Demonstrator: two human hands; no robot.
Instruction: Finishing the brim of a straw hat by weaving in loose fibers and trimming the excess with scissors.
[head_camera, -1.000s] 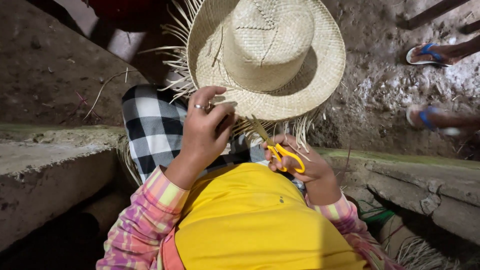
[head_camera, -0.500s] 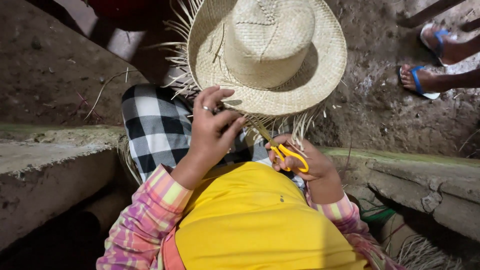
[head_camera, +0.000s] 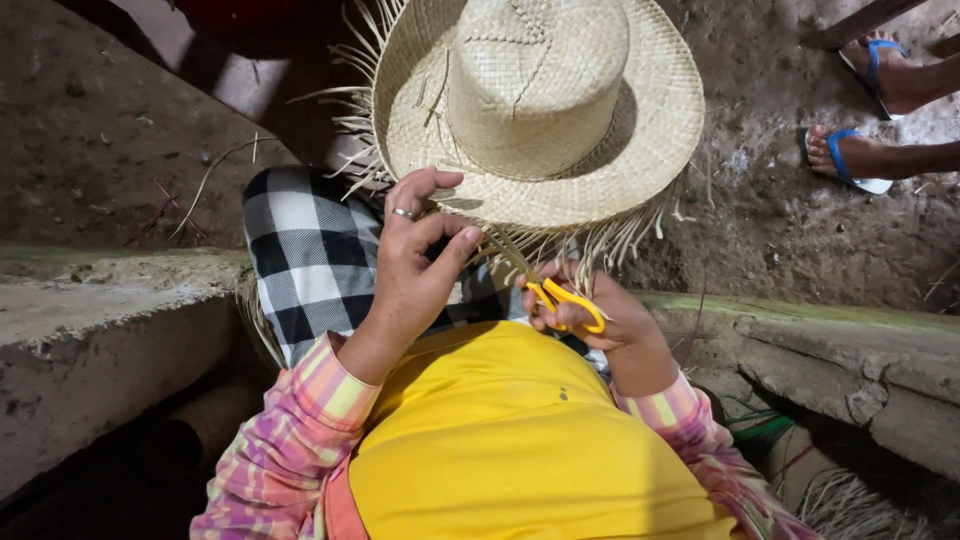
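Seated person, viewed from above. A woven straw hat (head_camera: 540, 110) rests crown-up over the lap, its brim edge nearest the body ragged with loose uncut straw ends (head_camera: 600, 245).

Left hand (head_camera: 415, 265): closed on the near brim of the hat, thumb on the underside and fingers curled over the top edge. A ring shows on one finger. The hat lies directly above and ahead of this hand, touching it.

Right hand (head_camera: 600, 320): wrapped around a pair of yellow-handled scissors (head_camera: 560, 298), fingers through the loops. The blades point up and to the left of this hand, toward the fringe of straw ends just beside the left thumb. Blade tips are hidden among the straw; cannot tell whether they are parted or together.

Below both hands: a yellow shirt (head_camera: 510, 440) with pink plaid sleeves (head_camera: 300, 420). Left of the left hand, a black-and-white checked cloth (head_camera: 310, 250) lies across the knee.

Far to the upper right of the right hand, well apart, another person's two feet in blue sandals (head_camera: 860, 110) stand on the dirt floor (head_camera: 780, 210). A concrete ledge (head_camera: 850, 340) runs to the right of the right hand.
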